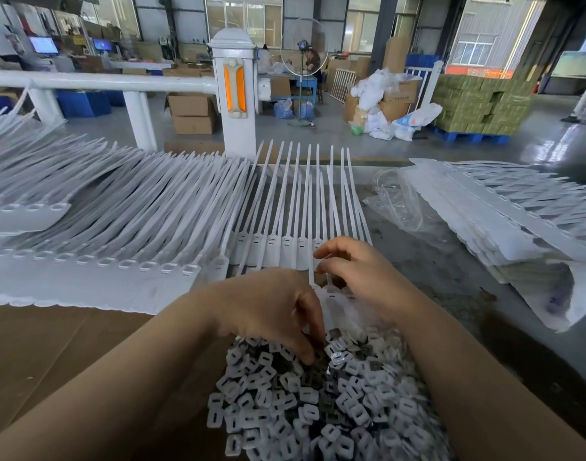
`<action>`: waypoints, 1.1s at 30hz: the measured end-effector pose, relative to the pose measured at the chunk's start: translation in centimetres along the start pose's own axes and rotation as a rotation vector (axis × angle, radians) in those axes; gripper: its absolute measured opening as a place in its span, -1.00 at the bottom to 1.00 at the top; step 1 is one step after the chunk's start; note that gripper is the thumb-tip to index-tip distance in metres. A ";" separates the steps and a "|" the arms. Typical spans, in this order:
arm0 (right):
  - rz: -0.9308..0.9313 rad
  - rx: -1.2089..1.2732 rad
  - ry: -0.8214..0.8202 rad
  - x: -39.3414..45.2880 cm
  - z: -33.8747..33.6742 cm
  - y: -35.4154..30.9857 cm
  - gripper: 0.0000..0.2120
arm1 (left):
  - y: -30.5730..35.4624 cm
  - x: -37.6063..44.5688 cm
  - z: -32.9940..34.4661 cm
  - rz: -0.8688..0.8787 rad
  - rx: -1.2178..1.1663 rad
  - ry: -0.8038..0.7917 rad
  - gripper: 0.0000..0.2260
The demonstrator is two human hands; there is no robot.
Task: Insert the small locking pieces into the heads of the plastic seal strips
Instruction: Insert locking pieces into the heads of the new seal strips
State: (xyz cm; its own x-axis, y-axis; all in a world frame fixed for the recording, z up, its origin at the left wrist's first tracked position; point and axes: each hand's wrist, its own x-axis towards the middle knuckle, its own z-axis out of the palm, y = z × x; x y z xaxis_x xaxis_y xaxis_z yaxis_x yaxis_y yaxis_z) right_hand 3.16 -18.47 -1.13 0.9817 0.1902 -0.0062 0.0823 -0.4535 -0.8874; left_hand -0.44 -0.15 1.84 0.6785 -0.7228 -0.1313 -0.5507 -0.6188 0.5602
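Head view, seal strips (286, 207) lengthwise, tails fwd

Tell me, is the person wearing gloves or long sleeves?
No. Both the left hand and the right hand are bare, with no gloves, rings or watch showing. The forearms are bare too; no sleeve reaches into the picture.

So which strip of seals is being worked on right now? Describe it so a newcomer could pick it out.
Start at the white post with orange reflectors beyond the table; straight below it lies a strip of seals with tails fanning toward the post. Its heads sit just above the right hand. Unlike the big stack to the left, whose heads show open holes, these heads look filled.
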 end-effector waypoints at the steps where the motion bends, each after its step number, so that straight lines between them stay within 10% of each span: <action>1: -0.002 -0.002 0.005 0.0 0.0 0.0 -0.87 | 0.0 0.0 0.0 -0.008 0.014 -0.005 -0.87; 21: -0.008 0.027 0.038 -0.4 -0.1 -0.2 -0.86 | 1.1 0.2 0.5 -0.030 0.040 -0.102 -0.93; 33: -0.113 0.047 0.028 -0.8 -0.2 -1.0 -0.87 | -2.0 0.3 -1.0 -0.242 -0.649 0.406 -0.97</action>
State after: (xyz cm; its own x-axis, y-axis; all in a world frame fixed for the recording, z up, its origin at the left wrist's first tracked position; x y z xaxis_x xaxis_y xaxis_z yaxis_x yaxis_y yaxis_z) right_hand 2.35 -18.35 -0.16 0.9711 0.2132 0.1072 0.1850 -0.3891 -0.9024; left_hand 1.34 1.21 1.50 0.9355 -0.3458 -0.0721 -0.0578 -0.3511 0.9346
